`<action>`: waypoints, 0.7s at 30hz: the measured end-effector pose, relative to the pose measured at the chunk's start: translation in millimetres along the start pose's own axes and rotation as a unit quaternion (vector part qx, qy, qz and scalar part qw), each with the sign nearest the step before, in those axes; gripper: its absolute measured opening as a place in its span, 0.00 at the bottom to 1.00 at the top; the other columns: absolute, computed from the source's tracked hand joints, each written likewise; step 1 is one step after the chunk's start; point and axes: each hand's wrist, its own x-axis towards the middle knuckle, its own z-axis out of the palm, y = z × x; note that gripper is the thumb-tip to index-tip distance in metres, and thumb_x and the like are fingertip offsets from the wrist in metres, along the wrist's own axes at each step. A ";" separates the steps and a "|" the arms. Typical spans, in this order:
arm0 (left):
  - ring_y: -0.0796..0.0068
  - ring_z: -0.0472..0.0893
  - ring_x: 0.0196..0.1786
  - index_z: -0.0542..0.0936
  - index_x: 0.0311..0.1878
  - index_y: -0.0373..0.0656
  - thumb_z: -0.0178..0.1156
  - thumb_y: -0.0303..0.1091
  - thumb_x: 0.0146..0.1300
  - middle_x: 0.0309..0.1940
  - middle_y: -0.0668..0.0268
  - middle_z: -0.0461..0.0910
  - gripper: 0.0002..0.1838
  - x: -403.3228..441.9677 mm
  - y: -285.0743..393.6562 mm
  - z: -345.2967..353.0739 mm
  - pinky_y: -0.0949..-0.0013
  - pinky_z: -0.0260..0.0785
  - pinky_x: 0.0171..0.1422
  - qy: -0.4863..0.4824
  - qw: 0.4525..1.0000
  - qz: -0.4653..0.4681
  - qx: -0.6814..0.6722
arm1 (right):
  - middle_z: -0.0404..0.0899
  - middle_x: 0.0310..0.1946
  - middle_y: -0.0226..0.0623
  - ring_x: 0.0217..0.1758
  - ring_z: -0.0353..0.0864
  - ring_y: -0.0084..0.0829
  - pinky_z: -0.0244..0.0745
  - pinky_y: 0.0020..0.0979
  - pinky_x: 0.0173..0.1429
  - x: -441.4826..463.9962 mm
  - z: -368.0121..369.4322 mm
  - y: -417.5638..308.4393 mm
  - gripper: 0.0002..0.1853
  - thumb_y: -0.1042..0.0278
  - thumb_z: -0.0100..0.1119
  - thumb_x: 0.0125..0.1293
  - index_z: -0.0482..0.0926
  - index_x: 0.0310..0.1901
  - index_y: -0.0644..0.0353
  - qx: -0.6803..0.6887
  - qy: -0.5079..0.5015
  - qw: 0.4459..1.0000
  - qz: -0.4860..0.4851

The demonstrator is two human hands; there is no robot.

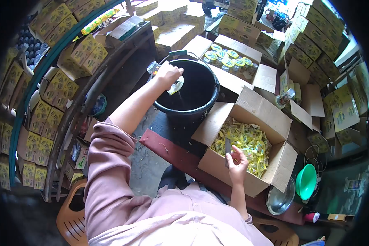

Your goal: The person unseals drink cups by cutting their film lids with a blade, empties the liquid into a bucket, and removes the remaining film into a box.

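Note:
My left hand (168, 75) is closed on a clear cup with a yellow-green lid (176, 86), tilted over the left rim of a large black bucket (211, 107). Another clear cup (152, 68) shows just left of that hand. The bucket's inside is dark. In my right hand (238, 160) a flat dark strip (228, 149) is pinched upright between thumb and fingers. That hand is above the near side of an open cardboard box (221, 164), which holds many yellow-green wrapped packets (250, 141).
Behind the bucket, an open carton (233, 84) holds lidded cups (228, 62). A green bowl (306, 182) and a metal bowl (281, 200) lie right of the packet box. Stacked yellow cartons (311, 45) line both sides. Orange chairs (71, 211) are near me.

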 end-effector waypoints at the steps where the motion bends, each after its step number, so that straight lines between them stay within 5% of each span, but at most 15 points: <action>1: 0.67 0.79 0.41 0.73 0.43 0.45 0.73 0.36 0.32 0.34 0.66 0.78 0.30 -0.6 0.3 -5.1 0.61 0.62 0.49 -0.010 1.000 0.002 0.022 | 0.78 0.27 0.30 0.25 0.74 0.14 0.69 0.17 0.29 -0.9 -0.6 -0.7 0.18 0.79 0.61 0.54 0.76 0.48 0.63 0.000 -0.006 1.000 -0.001; 8: 0.64 0.80 0.38 0.74 0.43 0.43 0.66 0.50 0.41 0.34 0.62 0.80 0.27 8.4 5.8 -8.9 0.62 0.63 0.48 -0.040 0.996 -0.074 0.016 | 0.77 0.26 0.30 0.24 0.73 0.14 0.67 0.16 0.28 -7.8 -15.8 -7.7 0.17 0.80 0.60 0.53 0.77 0.47 0.64 0.004 0.012 1.000 -0.026; 12: 0.58 0.80 0.39 0.69 0.52 0.40 0.59 0.54 0.46 0.35 0.57 0.80 0.34 12.5 28.8 31.4 0.59 0.70 0.45 0.055 0.988 -0.125 -0.073 | 0.78 0.26 0.30 0.24 0.73 0.14 0.67 0.16 0.28 -12.4 -29.0 -8.1 0.16 0.80 0.60 0.53 0.77 0.46 0.63 0.007 0.025 0.999 -0.025; 14: 0.59 0.80 0.44 0.71 0.54 0.43 0.58 0.54 0.48 0.41 0.57 0.79 0.33 17.5 43.4 61.7 0.59 0.70 0.50 -0.106 0.989 -0.091 -0.044 | 0.78 0.25 0.30 0.24 0.73 0.14 0.67 0.16 0.27 -12.7 -35.6 -1.7 0.16 0.80 0.60 0.53 0.77 0.46 0.62 -0.001 0.030 0.999 -0.031; 16: 0.61 0.78 0.49 0.75 0.53 0.48 0.56 0.54 0.50 0.47 0.59 0.78 0.29 17.3 57.0 62.7 0.57 0.68 0.55 -0.343 0.934 -0.101 -0.016 | 0.78 0.25 0.30 0.24 0.73 0.15 0.68 0.17 0.28 -13.5 -42.5 -6.4 0.16 0.80 0.60 0.54 0.77 0.46 0.62 -0.009 0.032 0.999 -0.030; 17: 0.64 0.77 0.52 0.78 0.51 0.51 0.58 0.54 0.50 0.49 0.61 0.77 0.27 28.2 57.2 62.3 0.55 0.66 0.57 -0.386 0.916 -0.110 -0.005 | 0.78 0.26 0.30 0.24 0.74 0.15 0.69 0.17 0.28 -12.4 -45.4 -8.5 0.16 0.80 0.60 0.54 0.77 0.46 0.62 -0.015 0.034 0.999 -0.032; 20: 0.66 0.78 0.51 0.77 0.52 0.54 0.62 0.54 0.48 0.48 0.66 0.78 0.27 40.8 49.1 68.1 0.60 0.69 0.54 -0.160 0.965 -0.193 -0.070 | 0.78 0.26 0.31 0.26 0.75 0.17 0.71 0.19 0.30 -9.8 -54.7 -10.0 0.16 0.79 0.59 0.54 0.77 0.46 0.61 -0.035 0.040 0.998 -0.042; 21: 0.68 0.78 0.50 0.78 0.50 0.52 0.63 0.54 0.47 0.47 0.67 0.79 0.28 38.9 50.8 58.7 0.62 0.69 0.53 -0.210 0.966 -0.149 -0.008 | 0.78 0.26 0.32 0.27 0.76 0.17 0.72 0.19 0.30 -8.2 -57.0 -7.9 0.16 0.79 0.59 0.54 0.77 0.46 0.61 -0.039 0.041 0.997 -0.053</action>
